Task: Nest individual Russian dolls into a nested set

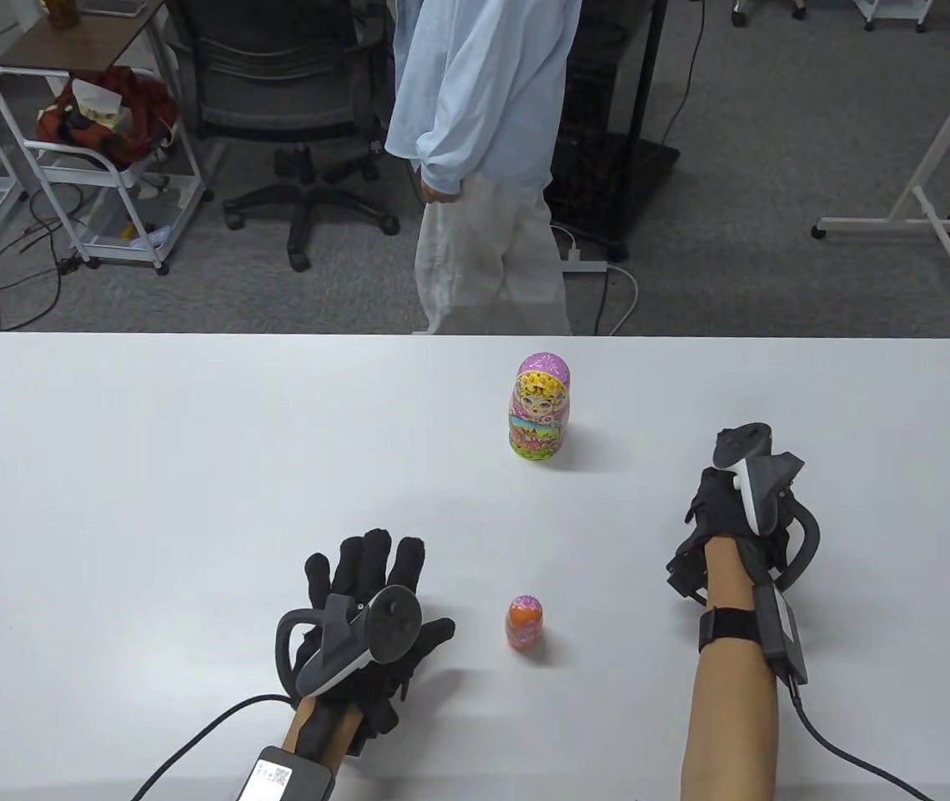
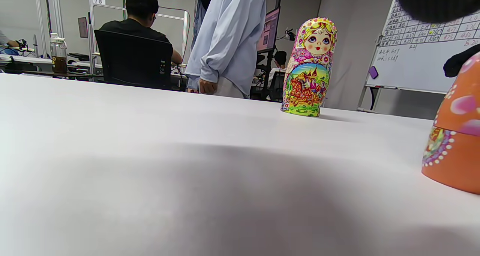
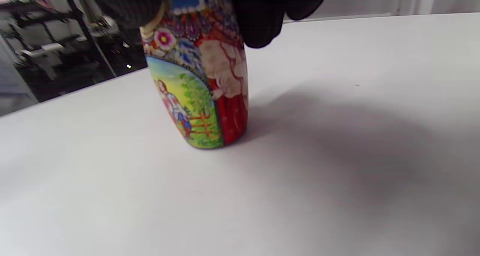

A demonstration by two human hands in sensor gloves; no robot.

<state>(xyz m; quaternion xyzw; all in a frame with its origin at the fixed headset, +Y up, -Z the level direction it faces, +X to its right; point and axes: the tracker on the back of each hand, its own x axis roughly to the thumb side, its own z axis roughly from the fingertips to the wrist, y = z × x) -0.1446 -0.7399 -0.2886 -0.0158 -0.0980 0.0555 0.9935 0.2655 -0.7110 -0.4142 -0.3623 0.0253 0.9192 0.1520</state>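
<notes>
The right hand (image 1: 729,509) grips a red doll (image 3: 202,83) upright on the counter (image 1: 149,467) near its right edge. The left hand (image 1: 366,617) lies flat, grip wide, beside the small orange doll (image 1: 526,622) by the near edge; the pink doll (image 1: 540,406) stands toward the far edge.

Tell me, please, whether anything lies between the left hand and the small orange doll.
Nothing visible does. The left hand lies flat on the table, and only bare white tabletop separates it from the small orange doll standing to its right.

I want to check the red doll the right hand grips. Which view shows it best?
The right wrist view: the red doll stands on the table, gloved fingers around its top. In the table view the right hand hides it; the left wrist view misses it.
</notes>
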